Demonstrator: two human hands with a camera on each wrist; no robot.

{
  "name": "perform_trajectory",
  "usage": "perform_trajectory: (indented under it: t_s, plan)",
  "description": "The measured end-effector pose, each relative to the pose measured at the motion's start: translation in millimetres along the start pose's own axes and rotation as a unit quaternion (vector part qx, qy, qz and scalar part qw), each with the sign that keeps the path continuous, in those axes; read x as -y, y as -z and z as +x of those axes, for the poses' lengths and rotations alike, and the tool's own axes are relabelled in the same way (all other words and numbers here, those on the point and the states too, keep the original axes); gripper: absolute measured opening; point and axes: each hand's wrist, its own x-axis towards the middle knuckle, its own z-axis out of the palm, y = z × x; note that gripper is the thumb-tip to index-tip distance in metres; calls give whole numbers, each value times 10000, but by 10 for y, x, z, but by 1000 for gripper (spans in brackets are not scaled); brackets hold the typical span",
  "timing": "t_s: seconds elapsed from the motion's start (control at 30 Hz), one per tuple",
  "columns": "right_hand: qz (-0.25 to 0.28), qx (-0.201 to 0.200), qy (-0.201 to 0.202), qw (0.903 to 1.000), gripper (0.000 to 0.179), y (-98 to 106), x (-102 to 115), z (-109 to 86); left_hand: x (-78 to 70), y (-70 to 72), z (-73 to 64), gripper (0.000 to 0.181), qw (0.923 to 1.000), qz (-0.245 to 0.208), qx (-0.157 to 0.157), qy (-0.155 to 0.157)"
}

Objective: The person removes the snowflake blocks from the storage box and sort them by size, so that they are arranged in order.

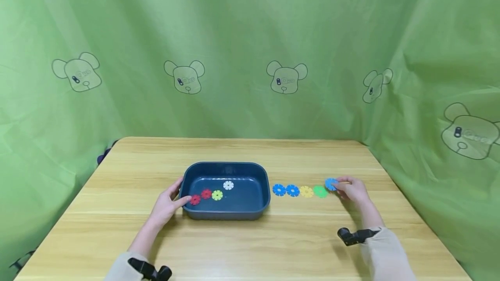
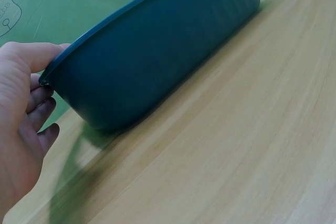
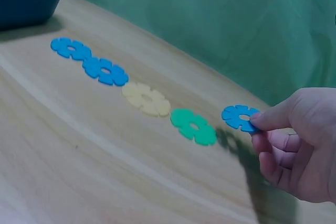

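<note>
My left hand (image 1: 166, 207) grips the left rim of a dark blue plastic basin (image 1: 224, 216), thumb over the edge and fingers outside below it in the left wrist view. Inside lie two red snowflake discs, one yellow-green disc (image 1: 217, 195) and one white disc (image 1: 228, 185). To the basin's right, my right hand (image 1: 353, 191) pinches a blue snowflake disc (image 3: 240, 118) between thumb and fingers, held above the table. Just left of it a row lies flat: a green disc (image 3: 193, 127), a yellow disc (image 3: 146, 99) and two blue discs (image 3: 105, 71).
The light wooden table (image 1: 273, 255) carries the basin and the row of discs. A green curtain (image 1: 234, 34) with bear-head outlines hangs behind the table and along its sides. Black wrist cameras (image 1: 357, 236) sit on both sleeves.
</note>
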Motion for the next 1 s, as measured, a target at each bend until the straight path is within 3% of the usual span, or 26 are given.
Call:
perform_trajectory:
  t_s: [0.23,0.6,1.0]
  plan:
    - [-602,-222,-20,9979,35,24,-124,22,13,10,11,70,10000,22,16,-28]
    - [-1517,-276,108,9880,25,8,-76,-46,-8,7,0,69,9999,-97,43,-53]
    - [-1579,-446,155,9863,27,1,-101,-62,11,3,13,70,10000,-45,67,-23]
